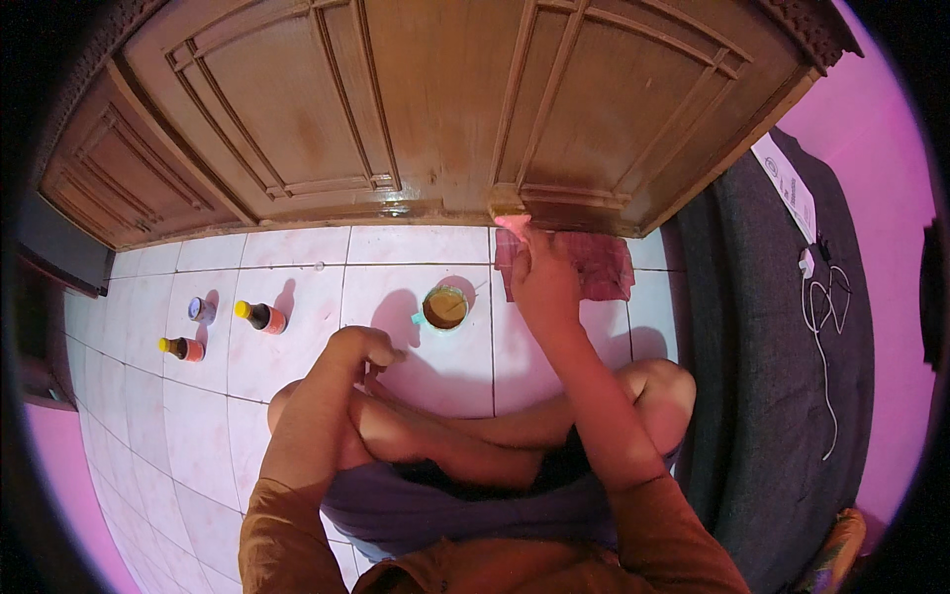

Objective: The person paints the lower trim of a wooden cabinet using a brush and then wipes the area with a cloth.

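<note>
Pinching the brush is the right hand: it sits just ahead, pointing forward and a bit left, tip at the cabinet's bottom edge. Left hand's farther off, near the cup; can't tell if that grip's curled or spread tbh.

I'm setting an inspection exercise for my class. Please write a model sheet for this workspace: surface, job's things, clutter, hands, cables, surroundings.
Surface: pale tiled floor, marked by grout lines.
Job's things: pink-handled brush at the lower edge of the carved wooden cabinet; cup of brown liquid, thin stick inside.
Clutter: two dark yellow-capped bottles and a small purplish jar, left; dark-red cloth by the cabinet.
Hands: right hand grips the brush; left hand loosely bent, nothing seen in it.
Cables: white plug-ended cable on dark grey cushion.
Surroundings: pink wall, right.
</note>
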`<state>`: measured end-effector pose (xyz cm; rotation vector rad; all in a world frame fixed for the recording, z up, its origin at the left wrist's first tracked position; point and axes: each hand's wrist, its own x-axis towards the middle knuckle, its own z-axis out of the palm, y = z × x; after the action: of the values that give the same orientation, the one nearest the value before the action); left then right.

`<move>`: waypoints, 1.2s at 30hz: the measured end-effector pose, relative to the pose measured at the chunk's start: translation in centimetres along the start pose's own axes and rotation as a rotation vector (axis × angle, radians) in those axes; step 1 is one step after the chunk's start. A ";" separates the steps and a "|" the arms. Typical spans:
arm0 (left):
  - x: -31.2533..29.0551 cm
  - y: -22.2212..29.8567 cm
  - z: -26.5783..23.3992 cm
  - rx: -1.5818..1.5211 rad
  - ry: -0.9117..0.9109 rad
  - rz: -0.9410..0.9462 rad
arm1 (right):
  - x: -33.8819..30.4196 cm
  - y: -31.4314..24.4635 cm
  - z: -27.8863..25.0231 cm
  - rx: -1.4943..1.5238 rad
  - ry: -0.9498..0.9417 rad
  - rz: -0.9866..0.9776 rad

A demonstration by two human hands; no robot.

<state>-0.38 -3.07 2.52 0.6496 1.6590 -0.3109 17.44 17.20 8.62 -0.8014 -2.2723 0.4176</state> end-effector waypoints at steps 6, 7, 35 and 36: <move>0.1 0.2 -0.1 -0.023 0.001 -0.014 | 2.7 -0.4 -0.2 -0.002 -0.105 0.068; -0.1 0.3 0.0 -0.017 0.005 -0.009 | 3.6 -0.8 -0.8 0.058 -0.056 -0.011; -1.6 0.9 -0.2 -0.025 -0.011 -0.023 | 5.6 -3.0 -9.1 0.023 0.247 -0.067; -1.6 1.0 -0.2 -0.022 -0.006 -0.022 | 4.9 -1.8 -8.1 -0.043 0.144 -0.070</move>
<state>0.15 -2.55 4.29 0.6142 1.6627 -0.3097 19.46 19.64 17.74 -0.7472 -2.1737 0.2705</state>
